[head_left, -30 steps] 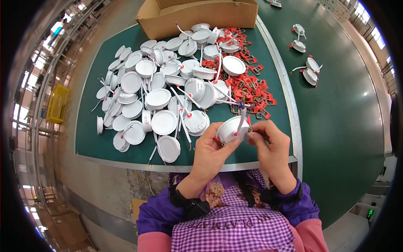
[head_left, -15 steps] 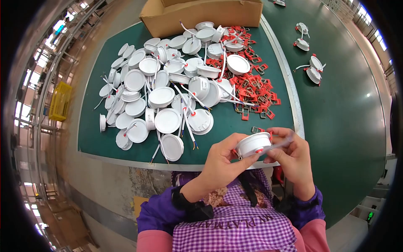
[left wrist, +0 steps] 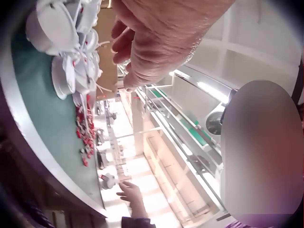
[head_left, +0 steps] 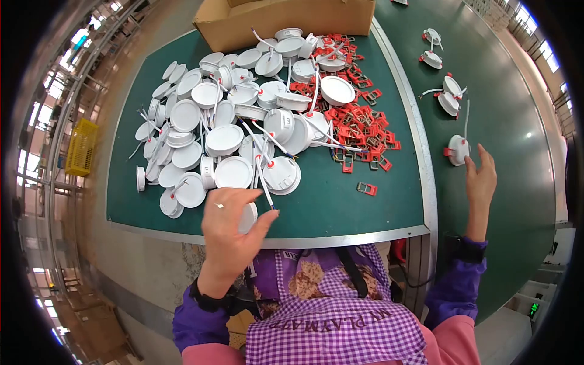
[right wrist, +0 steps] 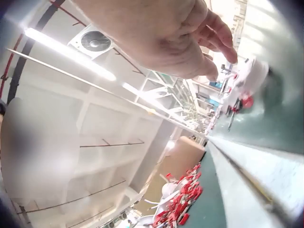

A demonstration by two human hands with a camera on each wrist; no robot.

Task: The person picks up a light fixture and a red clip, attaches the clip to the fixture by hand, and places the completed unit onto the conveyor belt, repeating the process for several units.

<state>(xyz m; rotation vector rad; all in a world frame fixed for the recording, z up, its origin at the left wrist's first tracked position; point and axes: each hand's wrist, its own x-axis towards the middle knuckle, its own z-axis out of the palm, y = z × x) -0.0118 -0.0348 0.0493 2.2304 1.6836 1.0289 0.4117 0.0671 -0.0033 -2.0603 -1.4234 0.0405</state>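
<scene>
My left hand (head_left: pixel 231 228) hovers over the front of a heap of round white downlights (head_left: pixel 225 139). Its thumb and fingers are parted, with nothing between them, and partly cover a front downlight (head_left: pixel 249 218). Out on the green surface at the right, my right hand (head_left: pixel 481 185) has its fingers spread just beside a downlight (head_left: pixel 458 150) with a red clip and an upright white cable. The right wrist view shows those fingertips close to that downlight (right wrist: pixel 252 78). A single red clip (head_left: pixel 367 188) lies apart from the red clip pile (head_left: pixel 362 131).
A cardboard box (head_left: pixel 286 27) stands behind the heap. Metal edging (head_left: pixel 404 91) divides the table from the right-hand surface, where several more downlights (head_left: pixel 449 104) sit farther back. A yellow crate (head_left: pixel 83 147) is at the far left.
The downlight both hands held is now on the right-hand surface, let go by the right hand. My left hand has moved left over the heap.
</scene>
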